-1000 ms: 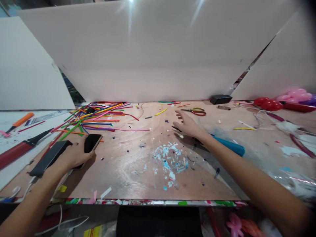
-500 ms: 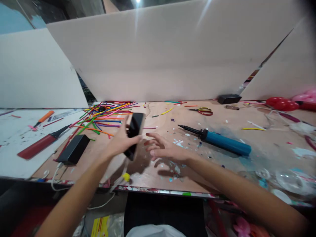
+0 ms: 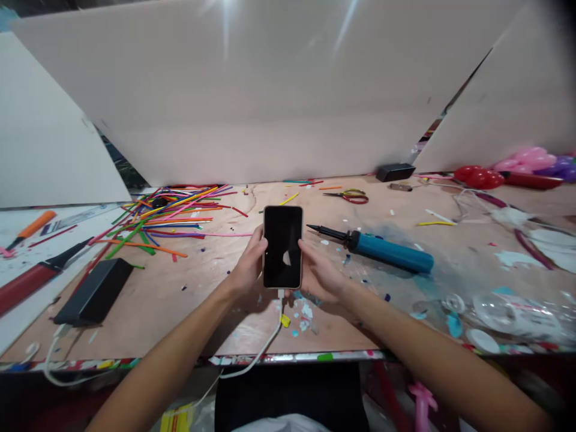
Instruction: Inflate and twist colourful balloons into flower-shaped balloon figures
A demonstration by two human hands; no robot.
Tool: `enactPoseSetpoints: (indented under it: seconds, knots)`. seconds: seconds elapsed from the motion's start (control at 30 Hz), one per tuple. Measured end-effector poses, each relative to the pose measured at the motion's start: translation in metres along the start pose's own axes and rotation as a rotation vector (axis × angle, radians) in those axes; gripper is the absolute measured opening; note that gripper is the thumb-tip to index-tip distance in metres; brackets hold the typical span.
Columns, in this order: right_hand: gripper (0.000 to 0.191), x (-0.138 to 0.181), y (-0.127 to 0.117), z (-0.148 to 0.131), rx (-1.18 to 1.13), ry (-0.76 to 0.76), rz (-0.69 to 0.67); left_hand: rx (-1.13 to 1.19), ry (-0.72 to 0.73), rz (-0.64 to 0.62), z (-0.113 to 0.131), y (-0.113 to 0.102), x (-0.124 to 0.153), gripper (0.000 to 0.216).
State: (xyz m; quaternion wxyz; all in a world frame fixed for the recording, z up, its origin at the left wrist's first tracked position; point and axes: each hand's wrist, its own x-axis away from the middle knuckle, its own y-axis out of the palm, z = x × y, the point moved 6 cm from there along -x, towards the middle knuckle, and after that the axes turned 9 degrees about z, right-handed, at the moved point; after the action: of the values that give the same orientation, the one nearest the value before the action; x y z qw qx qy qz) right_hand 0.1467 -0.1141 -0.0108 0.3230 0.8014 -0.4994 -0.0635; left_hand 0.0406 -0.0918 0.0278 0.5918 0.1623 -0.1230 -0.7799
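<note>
A smartphone [image 3: 282, 240] with a dark screen is held upright above the table, facing me. My left hand [image 3: 248, 259] grips its left edge, thumb at the front and fingers behind. Along the right edge, my right hand [image 3: 321, 271] grips it the same way, its fingers partly hidden by the phone. A white charging cable [image 3: 265, 348] is plugged into the phone's bottom end and runs down over the table edge. On that cable is a small yellow tag [image 3: 285, 321]. To the right of the hands lies a blue balloon pump [image 3: 391, 252], its black nozzle pointing at the phone.
Long uninflated balloons [image 3: 171, 216] lie piled at the back left. A black box [image 3: 94, 293] with a white cable and a red pump [image 3: 31, 285] are at left. Scissors [image 3: 353, 196], another black box [image 3: 395, 172] and red balloons [image 3: 477, 177] lie behind; a plastic bottle [image 3: 504, 313] sits front right.
The phone has moved right, from my left hand alone into both hands, and now faces me upright. My right hand has closed on its right edge. The view has shifted slightly right.
</note>
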Motion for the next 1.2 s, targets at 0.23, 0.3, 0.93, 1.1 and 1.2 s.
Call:
enactPoseSetpoints:
  seconds: [0.23, 0.3, 0.93, 1.1, 1.2]
  knots:
    - [0.042, 0.010, 0.010, -0.005, 0.102, -0.031, -0.008, 0.020, -0.042, -0.192, 0.007, -0.003, -0.001, 0.075]
    - [0.045, 0.013, 0.012, -0.006, 0.125, -0.037, -0.002, -0.032, -0.053, -0.231, 0.008, -0.006, -0.001, 0.083]
    - [0.043, 0.025, 0.021, -0.009, 0.183, -0.143, 0.069, -0.043, -0.039, -0.279, 0.009, -0.007, 0.000, 0.085]
    - [0.048, 0.028, 0.018, -0.008, 0.179, -0.081, 0.000, 0.015, -0.039, -0.312, 0.013, -0.006, 0.003, 0.088]
    - [0.056, 0.038, 0.022, -0.010, 0.146, -0.034, -0.074, -0.009, -0.041, -0.380, 0.021, -0.003, 0.011, 0.090]
